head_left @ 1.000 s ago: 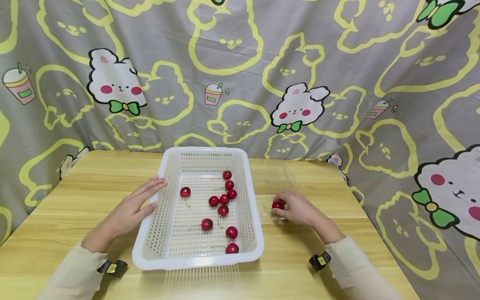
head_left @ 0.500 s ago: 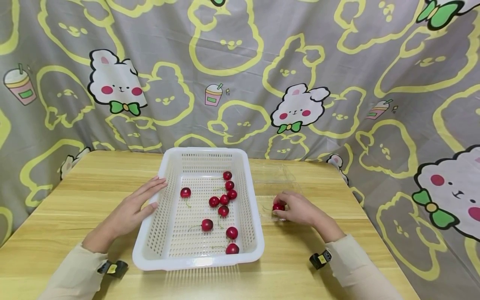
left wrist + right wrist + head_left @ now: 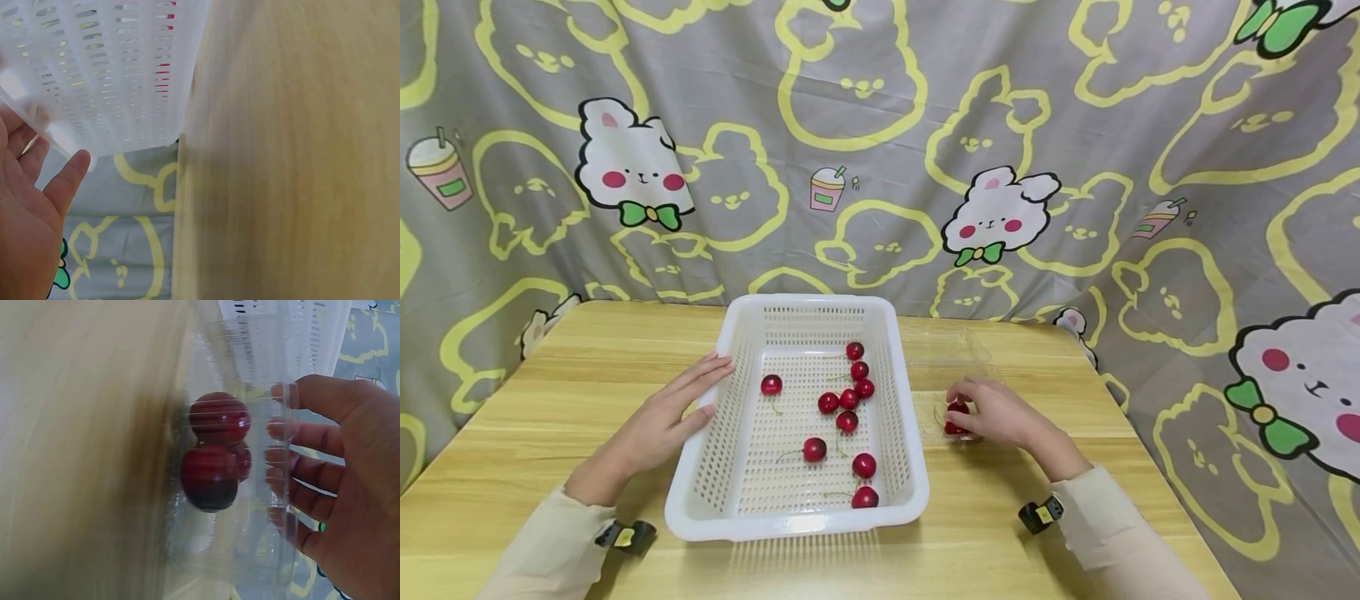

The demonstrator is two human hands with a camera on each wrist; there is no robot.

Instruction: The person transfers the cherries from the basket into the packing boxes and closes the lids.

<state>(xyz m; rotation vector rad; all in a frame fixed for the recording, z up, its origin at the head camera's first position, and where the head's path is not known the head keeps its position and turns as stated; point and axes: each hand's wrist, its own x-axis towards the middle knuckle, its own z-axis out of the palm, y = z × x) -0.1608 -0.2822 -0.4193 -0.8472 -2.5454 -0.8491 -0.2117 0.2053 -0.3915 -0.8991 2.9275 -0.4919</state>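
Observation:
A white slotted plastic basket (image 3: 797, 523) stands on the wooden table with several red cherries (image 3: 815, 450) and their green stems inside. My left hand (image 3: 666, 417) rests on its left rim, the fingers straight and reaching over the edge. In the left wrist view, the thumb (image 3: 72, 178) lies near the rim. Right of the basket is a clear plastic box (image 3: 262, 562) holding three visible cherries (image 3: 219, 419). My right hand (image 3: 996, 414) is over this box. In the right wrist view, its fingertips dip inside the wall, spread and apart from the cherries.
The box's clear lid (image 3: 947, 343) lies folded back behind it, hard to see against the wood. The light wooden table (image 3: 1037, 533) ends at a grey patterned curtain (image 3: 865, 167) at the back and sides. A black camera band (image 3: 1041, 517) sits at each wrist.
The cherry at my right fingertips has gone lower into the clear box, and the fingers have lifted and loosened from it. My left hand and the basket have stayed put.

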